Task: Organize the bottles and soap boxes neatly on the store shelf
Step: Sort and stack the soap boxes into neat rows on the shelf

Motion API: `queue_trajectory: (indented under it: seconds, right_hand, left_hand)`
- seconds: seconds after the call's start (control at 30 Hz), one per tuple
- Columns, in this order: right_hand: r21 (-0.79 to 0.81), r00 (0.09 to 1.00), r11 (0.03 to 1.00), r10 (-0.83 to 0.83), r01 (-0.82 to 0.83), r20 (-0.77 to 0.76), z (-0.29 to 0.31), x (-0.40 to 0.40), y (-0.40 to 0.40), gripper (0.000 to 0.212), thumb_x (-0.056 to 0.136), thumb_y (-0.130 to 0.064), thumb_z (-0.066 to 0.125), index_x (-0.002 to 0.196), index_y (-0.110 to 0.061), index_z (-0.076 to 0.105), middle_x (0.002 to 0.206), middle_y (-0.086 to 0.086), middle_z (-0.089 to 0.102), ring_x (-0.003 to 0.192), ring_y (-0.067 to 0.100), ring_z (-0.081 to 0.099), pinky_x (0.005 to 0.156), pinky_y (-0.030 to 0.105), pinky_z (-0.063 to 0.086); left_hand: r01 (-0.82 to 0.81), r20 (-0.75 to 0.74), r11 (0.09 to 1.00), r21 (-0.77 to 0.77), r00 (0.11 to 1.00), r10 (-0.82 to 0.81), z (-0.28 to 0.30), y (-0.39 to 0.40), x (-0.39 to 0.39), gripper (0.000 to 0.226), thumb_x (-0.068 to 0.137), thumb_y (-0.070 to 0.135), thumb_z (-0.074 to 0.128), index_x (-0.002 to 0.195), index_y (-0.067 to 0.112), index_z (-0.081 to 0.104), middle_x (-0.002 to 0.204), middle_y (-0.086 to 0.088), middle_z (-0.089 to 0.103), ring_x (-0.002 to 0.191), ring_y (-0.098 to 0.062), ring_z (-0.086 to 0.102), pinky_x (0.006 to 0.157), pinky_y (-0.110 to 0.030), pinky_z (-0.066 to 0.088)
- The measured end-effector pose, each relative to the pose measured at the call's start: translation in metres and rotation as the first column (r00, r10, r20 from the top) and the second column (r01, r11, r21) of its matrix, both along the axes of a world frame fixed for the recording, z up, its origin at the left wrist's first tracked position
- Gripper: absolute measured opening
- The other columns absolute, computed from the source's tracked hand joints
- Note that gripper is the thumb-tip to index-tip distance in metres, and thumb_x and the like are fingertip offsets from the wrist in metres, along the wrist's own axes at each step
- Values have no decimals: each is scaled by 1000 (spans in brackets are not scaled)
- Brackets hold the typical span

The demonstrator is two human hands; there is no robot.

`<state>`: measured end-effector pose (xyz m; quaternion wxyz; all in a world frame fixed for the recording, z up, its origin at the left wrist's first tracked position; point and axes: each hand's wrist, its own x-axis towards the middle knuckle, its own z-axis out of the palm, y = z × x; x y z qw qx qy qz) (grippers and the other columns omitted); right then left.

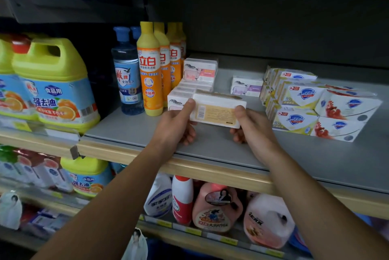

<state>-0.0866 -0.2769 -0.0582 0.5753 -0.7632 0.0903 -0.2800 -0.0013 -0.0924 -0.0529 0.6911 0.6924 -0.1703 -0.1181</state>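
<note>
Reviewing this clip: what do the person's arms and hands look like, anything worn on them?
Both forearms are bare as far as the frame shows: no sleeves in view. The left hand and right hand wear no gloves. No watch, bracelet or ring is visible. Fingernails look short and unpainted.

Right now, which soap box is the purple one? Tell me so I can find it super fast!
Look at the grey shelf with the tall yellow bottles at its left. To the right of the box in the two hands, a small white box with a purple sheep stands by itself near the back. The sheep boxes beside the bottles are pink, and the boxes on its right show a blue shield.
</note>
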Motion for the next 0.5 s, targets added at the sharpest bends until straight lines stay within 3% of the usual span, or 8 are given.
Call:
queue_trajectory:
  seconds: [0.13, 0.23, 0.3, 0.4, 0.47, 0.5]
  right_hand:
    - [39, 991, 992, 118, -121, 64, 1, 0, 1, 30, 74, -54, 65, 102, -42, 66, 91, -8, 72, 53, 21, 61, 56, 32, 49]
    - [74, 969, 968, 237, -241, 66, -3, 2, -1, 46, 64, -38, 77, 108, -42, 65, 109, -7, 70, 64, 21, 66, 60, 31, 53]
    - [59, 965, 964, 259, -261, 36, -4, 2, -4, 53, 59, -37, 79, 109, -45, 66, 110, -11, 69, 81, 15, 68, 69, 28, 53]
    - [47, 971, 970, 240, -240, -1, -6, 3, -7, 46, 68, -48, 72, 114, -45, 64, 116, -14, 68, 106, 12, 65, 88, 36, 51]
    - [-16, 992, 992, 124, -124, -11, -7, 5, -6, 38, 83, -47, 62, 121, -45, 60, 120, -13, 65, 110, 5, 62, 98, 35, 48]
    - [-69, 998, 996, 64, -65, -10, -7, 5, -5, 37, 90, -42, 59, 127, -42, 56, 118, -17, 63, 107, -3, 60, 95, 28, 48]
  left_hand:
    - [29, -86, 996, -80, 996, -36, 3, 1, 1, 68, 86, 72, 46, 101, 7, 64, 59, -13, 64, 50, -20, 60, 44, -26, 45]
    - [36, -131, 989, -146, 990, -55, 6, 0, 0, 54, 90, 61, 52, 96, 9, 66, 62, -13, 66, 54, -21, 63, 48, -26, 50]
    - [46, -134, 984, -171, 989, -69, 6, 0, 0, 43, 91, 50, 60, 95, 8, 68, 69, -11, 68, 59, -21, 65, 52, -27, 53]
    - [107, -123, 974, -202, 983, -134, 5, 1, 0, 20, 92, 29, 66, 103, 12, 68, 88, -11, 73, 65, -22, 69, 55, -28, 56]
    - [155, -107, 957, -243, 977, -185, 4, 4, 0, 26, 91, 15, 66, 117, 18, 61, 97, -14, 74, 67, -25, 71, 56, -30, 57]
    - [183, -84, 949, -258, 974, -211, 2, 5, 0, 36, 90, 7, 66, 122, 21, 58, 99, -14, 74, 67, -25, 71, 57, -31, 58]
